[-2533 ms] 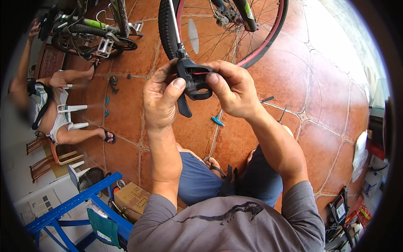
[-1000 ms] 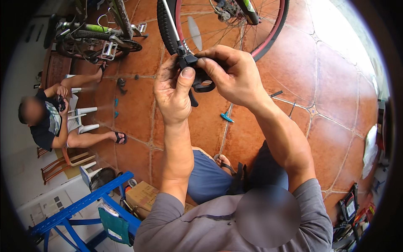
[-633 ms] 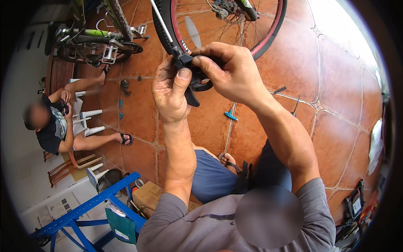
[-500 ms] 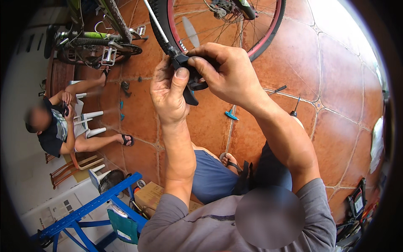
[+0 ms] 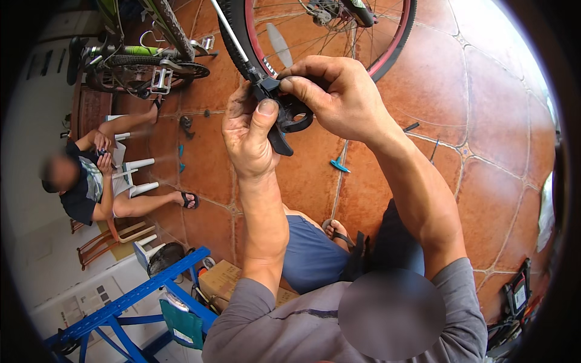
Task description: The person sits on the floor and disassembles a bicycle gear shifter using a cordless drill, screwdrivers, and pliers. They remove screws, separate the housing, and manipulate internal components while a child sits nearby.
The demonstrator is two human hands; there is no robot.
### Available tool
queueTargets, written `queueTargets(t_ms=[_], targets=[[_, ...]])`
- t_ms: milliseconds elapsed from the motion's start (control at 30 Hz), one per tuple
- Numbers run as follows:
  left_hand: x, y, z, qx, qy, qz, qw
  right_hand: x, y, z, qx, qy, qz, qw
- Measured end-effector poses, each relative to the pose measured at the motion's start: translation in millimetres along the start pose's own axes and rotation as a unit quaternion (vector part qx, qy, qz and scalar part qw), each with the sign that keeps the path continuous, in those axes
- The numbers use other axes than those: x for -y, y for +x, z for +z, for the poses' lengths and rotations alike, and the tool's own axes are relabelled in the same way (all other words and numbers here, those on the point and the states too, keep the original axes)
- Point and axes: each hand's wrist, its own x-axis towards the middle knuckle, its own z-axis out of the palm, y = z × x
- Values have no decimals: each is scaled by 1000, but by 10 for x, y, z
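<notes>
A black bicycle gear shifter [image 5: 279,134], with a round clamp ring and a curved lever, is held up in front of me. My left hand [image 5: 249,140] is closed around its left side, thumb pressed on the body. My right hand [image 5: 348,100] pinches the shifter's upper right edge between thumb and fingers; the curled fingertips are partly hidden. From the shifter's top end a pale cable housing [image 5: 232,35] runs up past the tyre of a red-rimmed bicycle wheel [image 5: 249,27].
A teal-handled hex key [image 5: 340,164] lies on the tiled floor [image 5: 302,187], with a dark tool [image 5: 411,127] farther right. Another bicycle [image 5: 160,60] stands far left. A seated person [image 5: 78,193] is at the left. A blue metal frame [image 5: 115,305] and cardboard box [image 5: 219,278] are near left.
Both hands and the shifter sit slightly farther right and lower in the picture. The clamp ring shows more clearly beside my right hand. The grip of both hands stays the same.
</notes>
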Motion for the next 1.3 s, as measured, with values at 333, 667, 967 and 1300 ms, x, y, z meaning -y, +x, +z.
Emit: queueTargets(t_ms=[333, 667, 967, 1300], targets=[[-39, 13, 38, 11, -19, -80, 997, 9, 71, -66, 14, -17, 22, 1000], [-71, -1, 158, -11, -6, -83, 996, 91, 76, -127, 23, -24, 47, 998], [-127, -16, 286, -47, 59, -63, 995, 79, 75, -171, 46, 54, 102, 992], [-124, -32, 204, -47, 142, -22, 988, -26, 53, -135, 64, 140, 120, 981]])
